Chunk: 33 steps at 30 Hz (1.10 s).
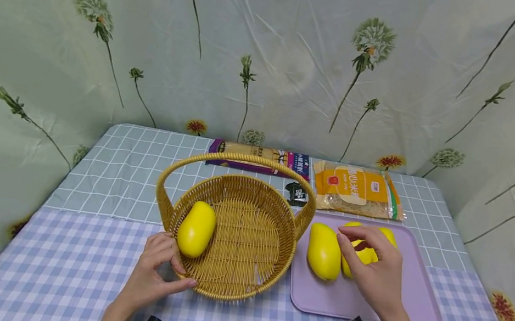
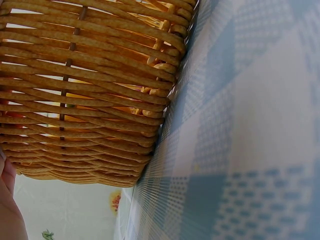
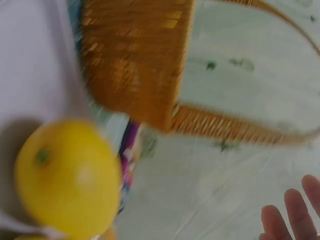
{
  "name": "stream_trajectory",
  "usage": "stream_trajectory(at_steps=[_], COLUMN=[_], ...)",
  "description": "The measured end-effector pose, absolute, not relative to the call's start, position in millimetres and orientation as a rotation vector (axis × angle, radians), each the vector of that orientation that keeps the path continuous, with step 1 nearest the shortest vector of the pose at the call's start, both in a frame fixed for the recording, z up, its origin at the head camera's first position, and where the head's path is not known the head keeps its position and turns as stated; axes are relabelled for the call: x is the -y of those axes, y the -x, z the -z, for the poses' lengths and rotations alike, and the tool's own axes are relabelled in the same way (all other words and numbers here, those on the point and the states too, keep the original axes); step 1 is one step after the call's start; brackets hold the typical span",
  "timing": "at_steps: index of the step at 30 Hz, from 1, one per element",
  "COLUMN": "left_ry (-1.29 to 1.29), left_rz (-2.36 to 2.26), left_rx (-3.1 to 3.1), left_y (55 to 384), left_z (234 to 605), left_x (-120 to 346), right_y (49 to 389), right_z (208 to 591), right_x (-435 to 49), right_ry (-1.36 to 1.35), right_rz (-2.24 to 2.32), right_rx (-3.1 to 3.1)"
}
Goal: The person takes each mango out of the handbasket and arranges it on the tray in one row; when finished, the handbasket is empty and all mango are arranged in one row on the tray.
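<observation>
A round wicker basket (image 1: 246, 236) with a tall arched handle stands in the middle of the table. Inside it, against the left wall, lies one yellow mango (image 1: 196, 229). My left hand (image 1: 154, 267) grips the basket's front left rim between fingers and thumb; the left wrist view shows the woven side (image 2: 85, 100) close up. Above a purple tray (image 1: 415, 311) hovers my right hand (image 1: 378, 270), thumb and fingers apart and nothing between them. Several mangoes lie on the tray: one mango (image 1: 323, 252) at its left is in full sight, others are partly covered by the hand.
Behind the basket lies a purple-ended noodle-like packet (image 1: 263, 156). An orange bag of grain (image 1: 358, 189) is behind the tray, with a small black packet (image 1: 296, 194) beside it. A floral curtain (image 1: 270, 73) hangs along the back.
</observation>
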State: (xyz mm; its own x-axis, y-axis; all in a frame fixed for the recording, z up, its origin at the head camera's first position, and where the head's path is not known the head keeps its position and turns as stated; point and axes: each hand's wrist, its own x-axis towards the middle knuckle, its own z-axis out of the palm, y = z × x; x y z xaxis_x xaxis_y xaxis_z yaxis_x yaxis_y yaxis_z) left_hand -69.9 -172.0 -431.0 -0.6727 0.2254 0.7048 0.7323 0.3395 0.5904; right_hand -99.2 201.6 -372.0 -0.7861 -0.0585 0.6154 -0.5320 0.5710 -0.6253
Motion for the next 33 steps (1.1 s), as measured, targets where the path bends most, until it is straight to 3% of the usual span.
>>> stream_trajectory(at_steps=[8,15,33], left_ry=[0.830,0.826,0.830], left_rz=[1.316,1.323,1.321], left_rx=[2.103,2.107,2.119], left_y=[70.3,70.3,69.8], left_z=[430.6,431.2,430.2], left_x=[171.9,171.4,171.9], right_y=[91.7,110.5,145.8], right_z=[339.3,359.6,344.5], right_x=[-149.2,-121.8,-52.8], right_ry=[-0.805,-1.060,-1.037], right_rz=[-1.302,-1.331,-1.047], right_rx=[2.107,2.027,2.633])
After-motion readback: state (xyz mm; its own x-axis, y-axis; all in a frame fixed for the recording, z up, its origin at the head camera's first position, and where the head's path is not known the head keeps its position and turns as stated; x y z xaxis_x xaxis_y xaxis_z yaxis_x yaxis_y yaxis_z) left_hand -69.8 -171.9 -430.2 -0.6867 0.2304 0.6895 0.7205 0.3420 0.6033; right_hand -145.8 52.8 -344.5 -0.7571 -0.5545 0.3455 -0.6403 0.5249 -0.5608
